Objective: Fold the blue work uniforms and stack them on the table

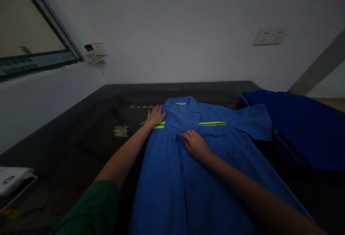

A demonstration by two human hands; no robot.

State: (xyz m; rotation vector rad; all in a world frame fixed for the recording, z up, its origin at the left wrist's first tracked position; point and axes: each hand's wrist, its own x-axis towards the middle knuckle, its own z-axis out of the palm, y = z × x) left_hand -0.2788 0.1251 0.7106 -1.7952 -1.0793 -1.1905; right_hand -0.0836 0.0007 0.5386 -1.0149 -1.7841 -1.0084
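Note:
A blue short-sleeved work shirt (215,177) with yellow-green reflective stripes lies front up on the dark table, collar at the far end. My left hand (156,115) rests flat on its left shoulder, fingers spread, beside a stripe. At the chest, my right hand (196,144) is closed on the front opening edge, with fabric bunched at the fingertips. The right sleeve (256,121) stretches outward. No left sleeve shows past my left hand. Below my right hand, the front edges run down toward me.
Folded darker blue cloth (304,127) is piled at the right. A white device (16,179) sits at the near left. The dark table (88,120) carries printed white characters and a plant picture. Walls with sockets (269,36) rise behind it, and a window is at upper left.

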